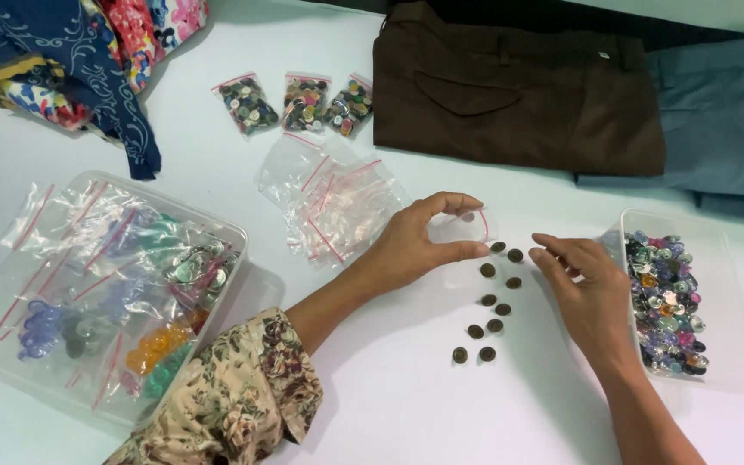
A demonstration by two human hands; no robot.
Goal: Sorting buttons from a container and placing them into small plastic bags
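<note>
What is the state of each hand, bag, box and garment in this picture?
left hand: pinches a small clear bag, held open
right hand: empty, fingers over dark buttons lying in two rows
three button bags: filled
empty bags: piled flat
right box: open, holds mixed buttons
left box: open, holds bagged buttons
brown trousers: folded

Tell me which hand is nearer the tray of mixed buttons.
Right. The right hand is just beside the tray of mixed buttons, on its left; the left hand is further left, holding a small clear bag.

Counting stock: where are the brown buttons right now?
In the head view, the brown buttons lie in two rows on the white table, between both hands.
</note>
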